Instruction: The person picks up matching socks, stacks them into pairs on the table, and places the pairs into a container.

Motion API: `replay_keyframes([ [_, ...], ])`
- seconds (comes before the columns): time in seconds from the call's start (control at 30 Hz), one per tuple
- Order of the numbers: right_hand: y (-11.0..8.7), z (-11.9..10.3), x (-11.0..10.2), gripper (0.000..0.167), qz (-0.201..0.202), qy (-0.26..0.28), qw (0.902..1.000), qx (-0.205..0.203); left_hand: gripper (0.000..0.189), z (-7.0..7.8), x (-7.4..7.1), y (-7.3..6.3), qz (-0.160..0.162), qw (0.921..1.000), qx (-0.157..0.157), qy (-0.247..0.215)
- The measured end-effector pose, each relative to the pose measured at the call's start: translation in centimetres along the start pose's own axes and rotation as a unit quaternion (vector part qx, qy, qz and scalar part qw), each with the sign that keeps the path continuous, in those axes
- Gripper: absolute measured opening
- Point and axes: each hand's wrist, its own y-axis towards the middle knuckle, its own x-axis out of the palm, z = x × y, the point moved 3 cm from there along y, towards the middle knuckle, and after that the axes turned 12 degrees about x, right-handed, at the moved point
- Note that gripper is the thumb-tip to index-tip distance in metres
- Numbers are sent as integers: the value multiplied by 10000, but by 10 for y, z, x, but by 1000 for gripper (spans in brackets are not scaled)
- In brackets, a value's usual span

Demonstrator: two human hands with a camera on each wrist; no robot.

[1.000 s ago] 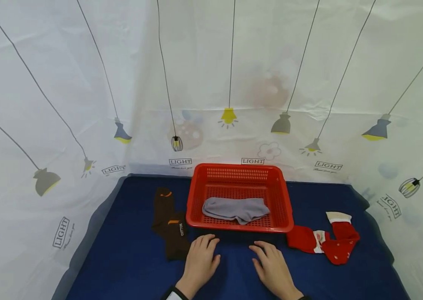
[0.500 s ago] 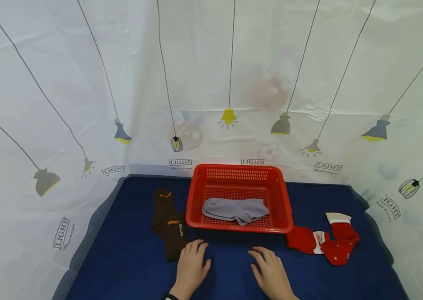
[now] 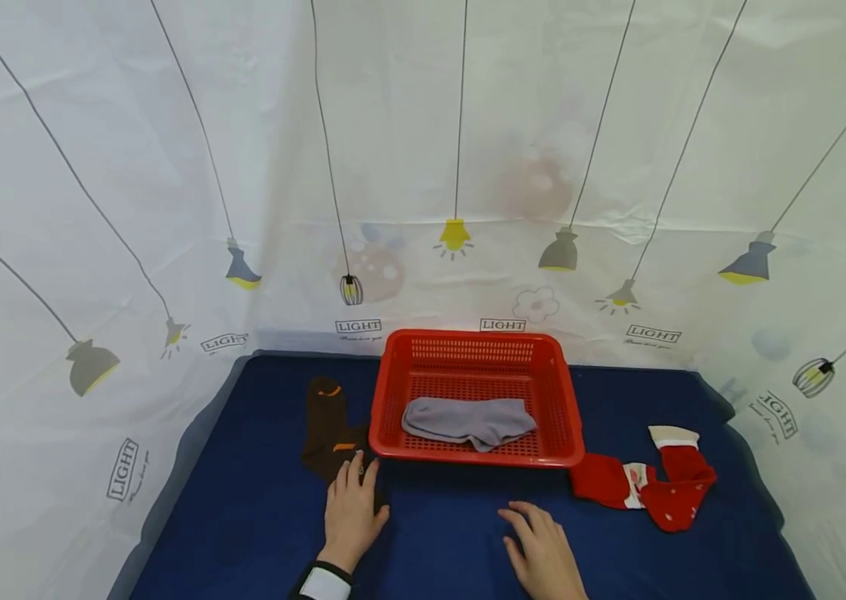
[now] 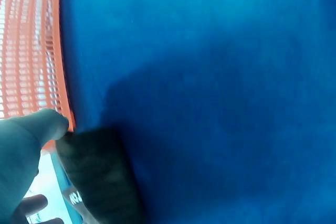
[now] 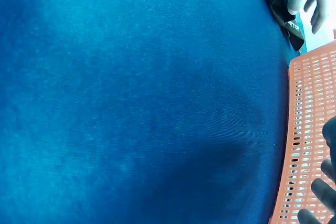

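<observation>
My left hand (image 3: 351, 512) is over the near part of the brown socks (image 3: 327, 417), its fingers spread and hiding some of them; whether it touches the cloth I cannot tell. In the left wrist view, the thumb (image 4: 50, 124) appears beside the dark cuff end of a brown sock (image 4: 100, 177). My right hand (image 3: 543, 550) hovers with loosely bent fingers over the blue cloth, holding nothing. Grey socks (image 3: 468, 419) lie flat inside the red plastic basket (image 3: 477, 460). Red socks with white parts (image 3: 681, 492) lie to the right of the basket.
A dark blue cloth (image 3: 438, 533) covers the table. White sheeting printed with hanging lamps (image 3: 423, 125) encloses the back and both sides. The basket stands at the middle of the far edge, between the brown and red socks.
My left hand has moved left, from in front of the basket to over the brown socks. My right hand has shifted only slightly. The socks and basket stay in place.
</observation>
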Motion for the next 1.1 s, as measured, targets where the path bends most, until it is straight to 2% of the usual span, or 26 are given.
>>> replay_keyframes([
  [0.23, -3, 2, 0, 36, -193, -46, 9997, 138, 83, -14, 5, 7, -617, 9967, -502, -189],
  [0.53, -3, 5, 5, 34, -195, -30, 9996, 178, 74, -15, 11, 10, -1063, 9910, -753, -303],
  [0.87, -1, 8, 5, 32, -231, -129, 9995, 175, 53, -18, 15, 8, -786, 9953, -557, 67],
  [1.1, 1, 11, 7, 32, -177, -146, 9997, 124, 44, -22, 16, 12, -369, 9984, -387, 194],
])
